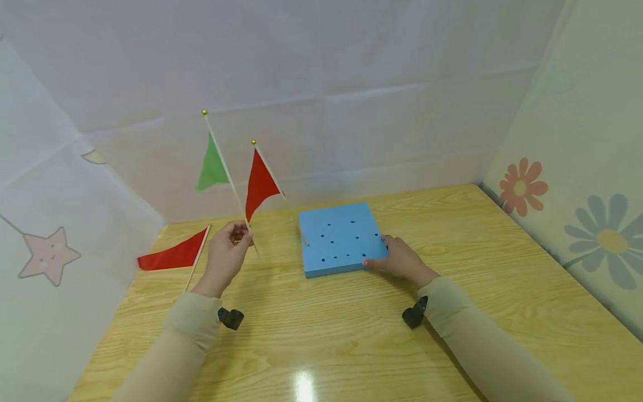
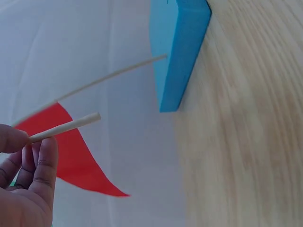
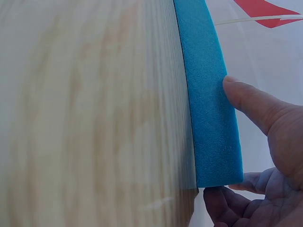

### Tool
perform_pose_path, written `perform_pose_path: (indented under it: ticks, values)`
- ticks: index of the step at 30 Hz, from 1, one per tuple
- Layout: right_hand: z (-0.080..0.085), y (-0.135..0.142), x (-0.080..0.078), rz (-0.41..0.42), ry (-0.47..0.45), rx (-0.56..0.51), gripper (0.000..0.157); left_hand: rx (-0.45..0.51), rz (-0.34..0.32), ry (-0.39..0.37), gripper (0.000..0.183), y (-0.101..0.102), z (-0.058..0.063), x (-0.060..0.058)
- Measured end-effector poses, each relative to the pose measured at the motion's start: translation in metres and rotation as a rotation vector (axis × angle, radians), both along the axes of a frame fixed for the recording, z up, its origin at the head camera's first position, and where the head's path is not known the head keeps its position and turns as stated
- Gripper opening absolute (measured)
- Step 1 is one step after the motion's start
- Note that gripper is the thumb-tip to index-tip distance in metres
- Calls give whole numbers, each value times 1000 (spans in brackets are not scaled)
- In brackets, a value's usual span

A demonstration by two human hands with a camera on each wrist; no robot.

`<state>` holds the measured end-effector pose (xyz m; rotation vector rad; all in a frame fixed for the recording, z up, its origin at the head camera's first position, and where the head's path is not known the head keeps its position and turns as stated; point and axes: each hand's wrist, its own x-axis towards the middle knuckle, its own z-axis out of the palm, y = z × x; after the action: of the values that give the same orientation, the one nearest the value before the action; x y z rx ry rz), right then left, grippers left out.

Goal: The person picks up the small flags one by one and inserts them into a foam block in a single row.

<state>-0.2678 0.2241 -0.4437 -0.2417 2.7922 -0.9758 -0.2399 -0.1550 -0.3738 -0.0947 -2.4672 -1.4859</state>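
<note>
My left hand (image 1: 225,254) pinches the wooden stick of a small green flag (image 1: 213,167) between thumb and fingers. The stick tilts, its gold bead up and its bare lower end (image 2: 87,119) clear of the table. My right hand (image 1: 403,261) grips the near right corner of a blue foam block (image 1: 341,245) with several holes in its top. In the right wrist view the thumb touches the block's near edge and the fingers are around its right side. A red flag (image 1: 261,178) stands in the block near its left edge, leaning left.
Another red flag (image 1: 176,252) lies on the wooden table (image 1: 311,318), left of my left hand and partly behind that arm. Pale cloth walls (image 1: 321,128) stand behind and at both sides of the table.
</note>
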Motion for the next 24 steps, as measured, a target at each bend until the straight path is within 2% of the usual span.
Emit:
perform_pose_path:
  ticks: [11,17,24]
  values:
    - [1,0,1,1,1,-6,99,-36,-95,111,16,36,6,-11]
    - [0,1,0,-7,-6,-11,99,-58,-158,165,13,55,2,-17]
    - [0,1,0,-2,-6,-19,100,-31,-202,172,11,76,-2,-27]
